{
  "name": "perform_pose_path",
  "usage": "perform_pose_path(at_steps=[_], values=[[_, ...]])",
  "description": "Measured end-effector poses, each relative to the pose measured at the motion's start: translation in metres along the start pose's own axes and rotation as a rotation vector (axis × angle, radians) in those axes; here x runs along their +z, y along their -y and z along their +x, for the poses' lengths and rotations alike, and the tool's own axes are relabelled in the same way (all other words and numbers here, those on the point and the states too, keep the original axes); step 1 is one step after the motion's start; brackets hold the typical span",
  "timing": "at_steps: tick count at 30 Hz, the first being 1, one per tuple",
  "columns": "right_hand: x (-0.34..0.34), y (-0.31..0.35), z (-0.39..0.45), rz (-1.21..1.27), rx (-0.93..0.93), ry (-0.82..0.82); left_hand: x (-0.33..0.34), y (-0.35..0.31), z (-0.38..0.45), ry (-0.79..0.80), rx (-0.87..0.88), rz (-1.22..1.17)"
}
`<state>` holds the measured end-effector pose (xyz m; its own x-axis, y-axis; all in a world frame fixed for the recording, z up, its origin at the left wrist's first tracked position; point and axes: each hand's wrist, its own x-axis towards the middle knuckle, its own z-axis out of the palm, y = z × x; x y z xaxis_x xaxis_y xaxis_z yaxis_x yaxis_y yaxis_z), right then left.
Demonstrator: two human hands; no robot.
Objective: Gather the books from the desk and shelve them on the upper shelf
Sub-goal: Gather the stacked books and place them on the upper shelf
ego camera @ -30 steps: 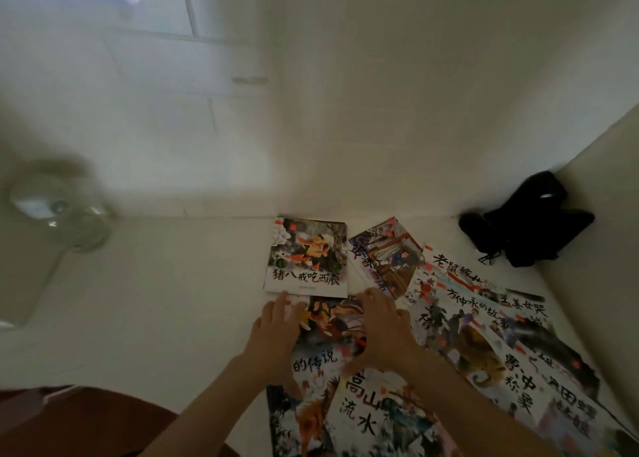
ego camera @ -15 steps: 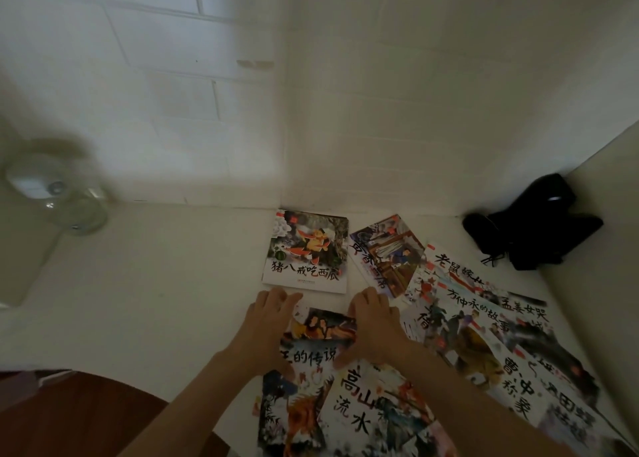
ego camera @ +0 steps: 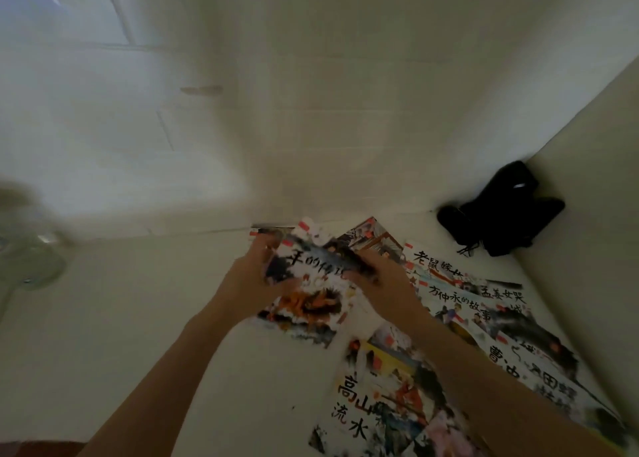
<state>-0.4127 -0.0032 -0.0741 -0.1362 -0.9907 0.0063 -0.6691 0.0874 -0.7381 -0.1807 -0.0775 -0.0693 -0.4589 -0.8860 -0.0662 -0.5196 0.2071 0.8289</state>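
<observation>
1. A thin picture book (ego camera: 304, 283) is gripped by both hands over the white desk (ego camera: 138, 318); its cover is tilted and blurred, with black brush characters across the top and an orange figure lower down.
2. The left hand (ego camera: 249, 277) is curled round the book's left edge, thumb laid on the cover; the right hand (ego camera: 383, 283) is curled round the right edge, fingers bent over the cover.
3. Whether the book's lower edge is touching the desk cannot be told.
4. Another book (ego camera: 383, 401), marked with large black characters, is lying flat on the desk near the lower edge of the view, just beside the right forearm.
5. A row of overlapping books (ego camera: 484, 304) is spread along the right side of the desk, partly hidden under the right arm; further covers (ego camera: 370, 235) are seen behind the held book, close to the wall.
6. A black object (ego camera: 501, 207) is set in the far right corner, where the desk is met by the wall and a side panel; its kind cannot be told.
7. A blurred fan-like thing (ego camera: 31, 259) is seen at the left edge.
8. The white tiled wall (ego camera: 311, 111) is seen behind the desk; the upper shelf is out of view.
</observation>
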Motion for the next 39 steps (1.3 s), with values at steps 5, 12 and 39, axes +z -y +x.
perform_pose_path(at_steps=[5, 12, 39], values=[[-0.043, -0.020, -0.003, -0.011, 0.192, -0.358, 0.044, -0.014, 0.047, 0.118, 0.147, -0.066], [-0.061, -0.076, -0.135, -0.054, 0.867, -0.589, 0.119, -0.063, 0.085, 0.525, -0.049, -0.310], [-0.066, -0.158, -0.173, 0.238, 1.410, -0.906, 0.241, -0.063, 0.074, 0.349, 0.140, 0.334]])
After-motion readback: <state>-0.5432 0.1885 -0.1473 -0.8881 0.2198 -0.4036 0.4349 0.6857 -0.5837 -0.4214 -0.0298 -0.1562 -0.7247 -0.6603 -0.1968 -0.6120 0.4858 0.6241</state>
